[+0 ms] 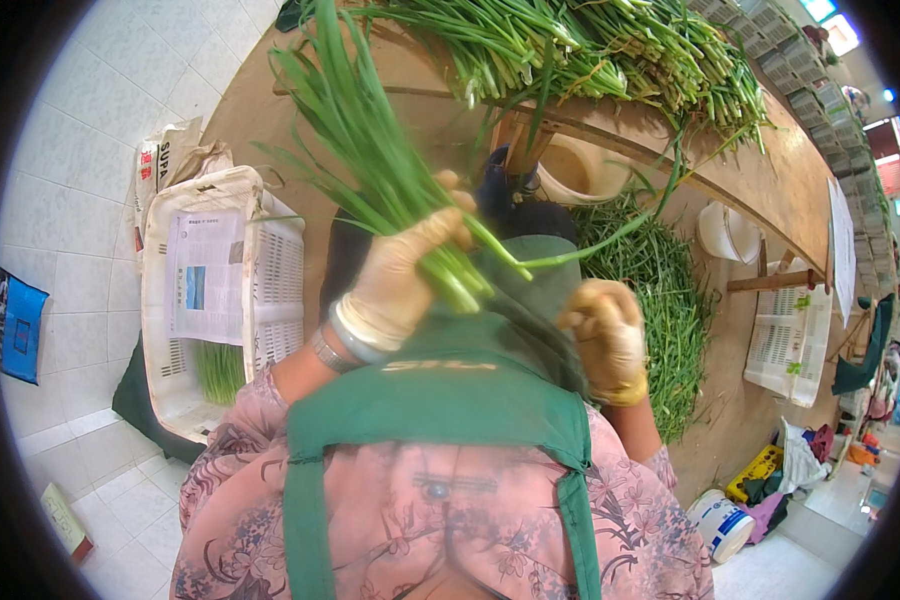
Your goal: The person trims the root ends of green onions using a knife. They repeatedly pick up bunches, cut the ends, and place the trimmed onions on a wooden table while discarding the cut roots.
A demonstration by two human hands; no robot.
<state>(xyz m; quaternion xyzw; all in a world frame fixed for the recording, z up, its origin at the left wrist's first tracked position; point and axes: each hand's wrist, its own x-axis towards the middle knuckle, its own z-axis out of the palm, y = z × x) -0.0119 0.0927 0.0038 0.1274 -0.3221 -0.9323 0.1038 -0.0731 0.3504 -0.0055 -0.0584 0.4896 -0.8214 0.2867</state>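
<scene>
My left hand [395, 262], in a pale thin glove, grips a bunch of Chinese chives [355, 125] around its lower stems. The long leaves fan up and away to the far left, and the pale stem ends point toward my green apron [435, 400]. One stalk strays out of the bunch to the right. Apart from the bunch, my gloved right hand [610, 335] hovers over the right side of my lap with its fingers curled in. Whatever those fingers may hold is hidden.
A wooden table [660, 150] bears a large chive heap [610, 50] ahead. Loose leaves [670, 330] cover the floor to the right, near white buckets [727, 235]. At left stands a white plastic crate [275, 260] with paper and chives in it. Another crate [788, 345] is at far right.
</scene>
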